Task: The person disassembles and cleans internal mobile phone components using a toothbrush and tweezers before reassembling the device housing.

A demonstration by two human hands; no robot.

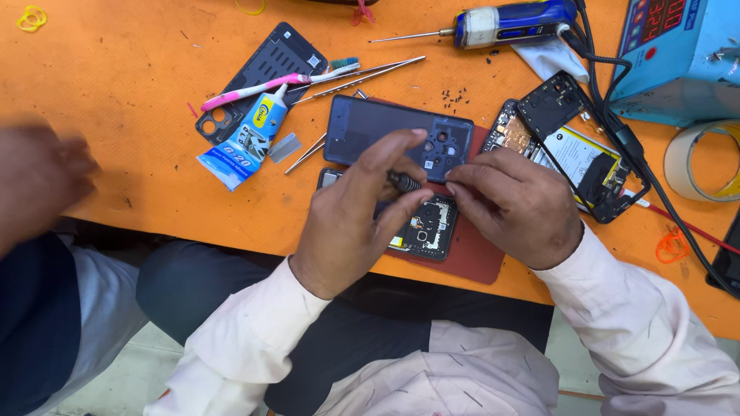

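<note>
While both hands work over the opened phone (426, 228), a dark back cover (385, 132) lies just beyond the fingers, with a glue tube (250, 135), toothbrush (270, 82) and tweezers (362, 77) farther left; another person's blurred hand (38, 177) intrudes at far left. Left hand (351, 223) pinches a small screwdriver (404, 182), its axis running roughly left-right, tip toward the right hand (512, 204), which pinches near that tip. Phone interior shows dark circuitry.

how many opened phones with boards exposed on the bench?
2: one opened phone under the left hand and right hand; another opened phone right of them. More may be hidden.
</note>
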